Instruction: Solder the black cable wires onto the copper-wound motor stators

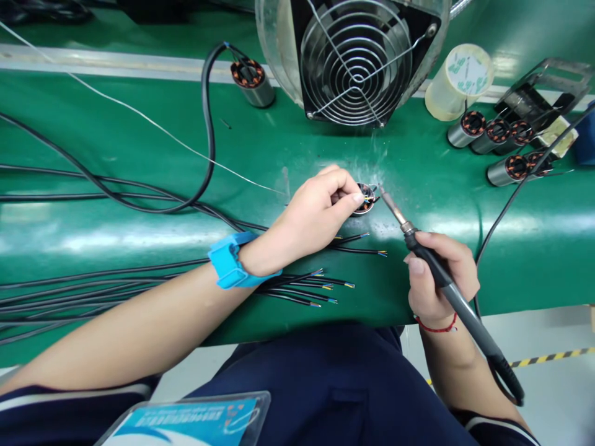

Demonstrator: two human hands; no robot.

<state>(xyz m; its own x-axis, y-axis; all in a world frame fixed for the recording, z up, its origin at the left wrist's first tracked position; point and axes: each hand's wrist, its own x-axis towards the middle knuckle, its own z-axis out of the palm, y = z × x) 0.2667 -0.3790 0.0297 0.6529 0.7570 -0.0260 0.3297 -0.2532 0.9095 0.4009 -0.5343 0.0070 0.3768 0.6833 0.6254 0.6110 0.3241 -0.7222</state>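
Note:
My left hand, with a blue band on its wrist, is closed in a pinch over a small motor stator on the green table. Thin coloured wires show at its fingertips, partly hidden by the fingers. My right hand is wrapped round the dark handle of a soldering iron. The iron's metal tip points up and left, close to the stator's right side; whether it touches a wire I cannot tell. Faint smoke rises above the tip. A thin silvery wire runs down to near my left hand.
A fan with a wire guard stands behind the stator. Another stator with a black cable attached sits at back left. Several stators stand at right, near a round tape roll. Several black cables with stripped ends lie at left.

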